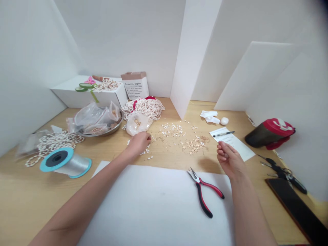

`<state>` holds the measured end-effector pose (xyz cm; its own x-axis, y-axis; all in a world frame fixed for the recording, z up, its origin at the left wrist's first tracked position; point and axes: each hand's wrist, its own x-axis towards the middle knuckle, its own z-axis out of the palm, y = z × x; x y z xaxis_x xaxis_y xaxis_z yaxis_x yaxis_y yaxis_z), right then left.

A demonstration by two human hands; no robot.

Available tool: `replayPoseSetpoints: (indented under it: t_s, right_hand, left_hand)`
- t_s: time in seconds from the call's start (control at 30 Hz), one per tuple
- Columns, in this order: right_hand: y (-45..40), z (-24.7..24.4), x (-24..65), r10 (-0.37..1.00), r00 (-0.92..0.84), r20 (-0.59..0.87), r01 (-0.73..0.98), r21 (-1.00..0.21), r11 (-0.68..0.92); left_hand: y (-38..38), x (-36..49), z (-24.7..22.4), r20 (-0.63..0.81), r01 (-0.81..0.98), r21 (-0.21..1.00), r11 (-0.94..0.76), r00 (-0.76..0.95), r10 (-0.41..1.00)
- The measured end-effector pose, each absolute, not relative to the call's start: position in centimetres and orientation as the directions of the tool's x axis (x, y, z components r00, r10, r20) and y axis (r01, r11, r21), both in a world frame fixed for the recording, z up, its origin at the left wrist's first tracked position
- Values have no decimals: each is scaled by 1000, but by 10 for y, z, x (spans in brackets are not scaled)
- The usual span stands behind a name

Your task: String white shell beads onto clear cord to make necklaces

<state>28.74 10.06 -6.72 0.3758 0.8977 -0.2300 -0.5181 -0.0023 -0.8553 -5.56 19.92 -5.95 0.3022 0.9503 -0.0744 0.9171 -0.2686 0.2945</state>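
Note:
My left hand [139, 142] rests on the wooden tabletop [48, 181] with its fingers curled down, next to a few small white shell beads [146, 151]. Its fingertips are hidden, so I cannot tell whether they hold a bead. Just above it lies a clear bag of tan beads [137, 123]. My right hand [229, 159] hangs palm-up with loosely curled fingers, holding nothing visible, close to a white note sheet [232, 143]. Scattered beads and small starfish [193, 145] lie between my hands.
Red-and-black pliers [205, 191] lie on a white board [153, 208] below my hands. A spool of clear cord [66, 163], a metal dish of plastic bags [99, 124], shell strands [143, 107], black-handled scissors [283, 174] and a red-lidded container [269, 133] surround them.

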Motion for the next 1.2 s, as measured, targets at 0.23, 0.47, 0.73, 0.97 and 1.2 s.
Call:
replayPoseSetpoints:
  t_s: [0.23,0.47,0.73,0.97,1.2]
  right_hand:
    - [100,-65,284,898,374,-230,-520,-854,-2]
    - [97,-62,272,910,357,-209,-465,-885,-21]
    - [95,-64,245,955,222,-197,-288,-949,-129]
    - [96,-68,244,963,179,-203,-233,-959,-159]
    - [92,-61,231,972,198,-128,-61,-991,-118]
  left_hand:
    - [201,-49,-74,-33,902,318,-290,317,948]
    - [200,-48,-83,4,900,323,-293,308,951]
    - [199,-46,-84,21,895,346,-280,291,956]
    - [202,-49,-85,9,880,389,-272,292,956]
    - [196,-41,-77,43,826,483,-291,310,950]
